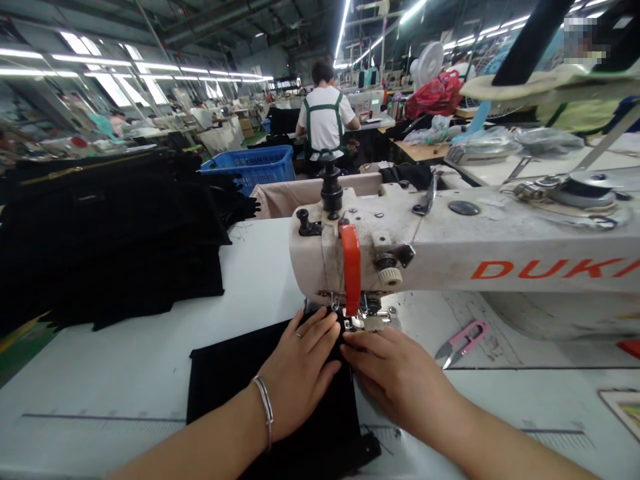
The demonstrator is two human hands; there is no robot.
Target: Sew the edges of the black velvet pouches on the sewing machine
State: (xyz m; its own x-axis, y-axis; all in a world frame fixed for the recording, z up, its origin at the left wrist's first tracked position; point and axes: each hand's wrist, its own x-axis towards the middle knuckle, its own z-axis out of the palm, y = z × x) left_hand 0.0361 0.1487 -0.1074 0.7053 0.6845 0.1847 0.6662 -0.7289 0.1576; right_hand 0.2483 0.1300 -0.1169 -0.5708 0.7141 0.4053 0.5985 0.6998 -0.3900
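Observation:
A piece of black fabric (225, 380) lies on the white table under the head of a cream sewing machine (450, 250). My left hand (300, 367) rests flat on the fabric, fingers stretched toward the presser foot (363, 320); a bracelet sits on its wrist. My right hand (395, 373) lies palm down at the fabric's right edge, fingertips touching the cloth just in front of the needle area. Neither hand grips anything.
A tall stack of black fabric (110, 247) fills the table's left side. Pink thread snips (463, 341) lie right of the needle. A blue crate (257, 167) stands behind. A person in a white shirt (325, 120) sits further back at another station.

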